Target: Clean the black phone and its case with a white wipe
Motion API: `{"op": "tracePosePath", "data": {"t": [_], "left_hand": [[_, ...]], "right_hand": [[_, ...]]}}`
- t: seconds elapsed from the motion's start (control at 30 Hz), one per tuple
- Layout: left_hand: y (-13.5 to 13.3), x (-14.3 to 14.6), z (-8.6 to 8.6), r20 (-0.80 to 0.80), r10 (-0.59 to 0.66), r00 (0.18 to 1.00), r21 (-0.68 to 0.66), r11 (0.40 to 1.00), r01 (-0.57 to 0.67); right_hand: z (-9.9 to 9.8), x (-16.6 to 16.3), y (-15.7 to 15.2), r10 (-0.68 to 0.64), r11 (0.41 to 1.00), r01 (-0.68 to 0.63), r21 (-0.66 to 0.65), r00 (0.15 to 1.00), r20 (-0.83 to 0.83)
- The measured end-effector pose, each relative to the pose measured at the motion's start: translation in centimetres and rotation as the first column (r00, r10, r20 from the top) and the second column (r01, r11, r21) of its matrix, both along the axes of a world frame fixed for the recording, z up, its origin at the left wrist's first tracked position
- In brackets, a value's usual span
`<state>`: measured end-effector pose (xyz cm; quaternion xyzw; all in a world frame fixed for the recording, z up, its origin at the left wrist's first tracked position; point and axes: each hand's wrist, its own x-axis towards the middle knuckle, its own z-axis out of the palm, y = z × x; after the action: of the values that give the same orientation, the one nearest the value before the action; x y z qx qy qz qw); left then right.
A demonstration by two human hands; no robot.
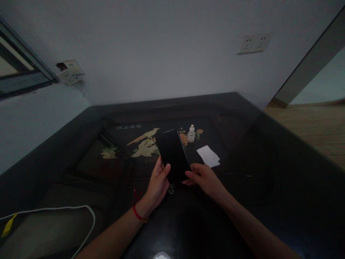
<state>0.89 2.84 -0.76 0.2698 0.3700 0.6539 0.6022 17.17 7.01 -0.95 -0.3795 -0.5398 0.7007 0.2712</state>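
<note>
The left hand [159, 181], red bracelet [138, 215] at its wrist, grips the left edge of a black phone [173, 154]; the right hand [203, 177] pinches its lower right corner. The phone is held tilted over a dark table [253, 205]. Further right, a white-capped bottle [191, 135] stands near white paper [207, 156].

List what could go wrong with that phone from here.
The phone might slip onto the table: the left grip has one side, the right grip only a lower corner.
The small white bottle, upright just beyond it, could tip if bumped.
The white paper lies beside the right grip and could get nudged.
</note>
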Motion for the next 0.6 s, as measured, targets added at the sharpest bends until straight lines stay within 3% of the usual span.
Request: {"op": "tracePosePath", "data": {"t": [0.17,0.27,0.43,0.6], "left_hand": [[0.0,0.0,0.4,-0.007,0.005,1.000,-0.048,0.999,-0.005],[0.0,-0.1,0.4,-0.054,-0.030,0.998,-0.084,0.996,0.026],[-0.4,0.1,0.1,-0.092,-0.208,0.974,-0.217,0.959,0.184],[-0.6,0.0,0.5,-0.093,-0.321,0.942,-0.219,0.930,0.295]], "right_hand": [[0.4,0.2,0.3,0.027,1.000,-0.027,0.002,0.999,0.021],[0.8,0.8,1.0,-0.061,0.997,0.060,0.043,0.998,0.029],[1.1,2.1,2.4,-0.301,0.953,0.301,0.033,0.954,-0.018],[1.5,2.8,3.0,-0.270,0.960,0.265,-0.091,0.962,-0.039]]}}
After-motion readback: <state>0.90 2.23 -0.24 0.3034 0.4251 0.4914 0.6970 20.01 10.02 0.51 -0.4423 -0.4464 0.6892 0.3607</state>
